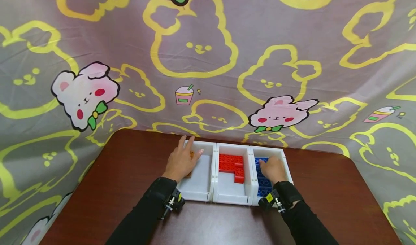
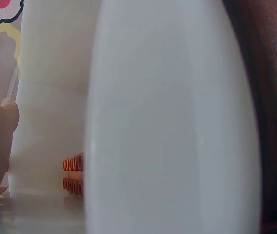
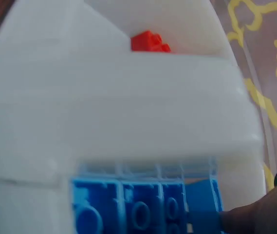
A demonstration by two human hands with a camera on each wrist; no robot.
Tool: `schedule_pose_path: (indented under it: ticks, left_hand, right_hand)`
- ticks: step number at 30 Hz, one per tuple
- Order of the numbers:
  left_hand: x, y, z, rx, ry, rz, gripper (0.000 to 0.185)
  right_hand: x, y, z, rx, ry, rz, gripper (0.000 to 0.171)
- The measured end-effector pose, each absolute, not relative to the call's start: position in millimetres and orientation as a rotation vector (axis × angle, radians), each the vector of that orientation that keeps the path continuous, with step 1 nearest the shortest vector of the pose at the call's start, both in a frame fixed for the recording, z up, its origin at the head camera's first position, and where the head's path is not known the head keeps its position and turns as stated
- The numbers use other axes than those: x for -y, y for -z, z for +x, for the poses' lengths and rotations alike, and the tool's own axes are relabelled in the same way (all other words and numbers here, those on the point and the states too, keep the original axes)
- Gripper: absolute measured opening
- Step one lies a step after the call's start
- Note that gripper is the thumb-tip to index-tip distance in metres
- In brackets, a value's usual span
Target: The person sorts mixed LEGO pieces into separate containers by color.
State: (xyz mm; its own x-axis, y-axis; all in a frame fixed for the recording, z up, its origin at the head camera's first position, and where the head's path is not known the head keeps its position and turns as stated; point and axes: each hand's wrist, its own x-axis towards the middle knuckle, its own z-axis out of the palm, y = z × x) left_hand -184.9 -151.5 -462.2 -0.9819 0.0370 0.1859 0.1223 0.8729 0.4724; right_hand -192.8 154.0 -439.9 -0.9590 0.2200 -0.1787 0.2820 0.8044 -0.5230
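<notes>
My left hand point(image 1: 182, 162) is at the left compartment of a white bin point(image 1: 199, 198), fingers spread near its back-left rim. Partly beneath it lie orange bricks point(image 2: 73, 175), studs showing in the left wrist view; no brick shows in its fingers. My right hand point(image 1: 273, 168) reaches down into the right compartment, holding blue toy brick pieces point(image 1: 264, 183) at their back end. In the right wrist view, the thumb tip touches the end of a blue brick point(image 3: 140, 209) whose hollow side with round tubes shows. The other fingers are hidden.
Red bricks point(image 1: 230, 162) lie in the middle compartment between my hands. White dividing walls point(image 1: 213, 173) separate the three compartments. The bin stands on a dark brown table point(image 1: 130, 173), near its back edge. A patterned cloth point(image 1: 208, 64) hangs behind.
</notes>
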Motion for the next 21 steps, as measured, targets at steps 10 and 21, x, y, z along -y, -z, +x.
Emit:
schedule_pose_path:
  ticks: [10,21]
  left_hand:
    - [153.3,461.1,-186.6,2.874,0.761,-0.132,0.071]
    - [151.6,461.7,-186.1,2.880,0.765,-0.128,0.072]
  right_hand:
    - [-139.2,444.0,-190.7,-3.083,1.063,0.405,0.028]
    - [-145.3,454.3,-197.9,-3.327,0.891,0.164,0.043]
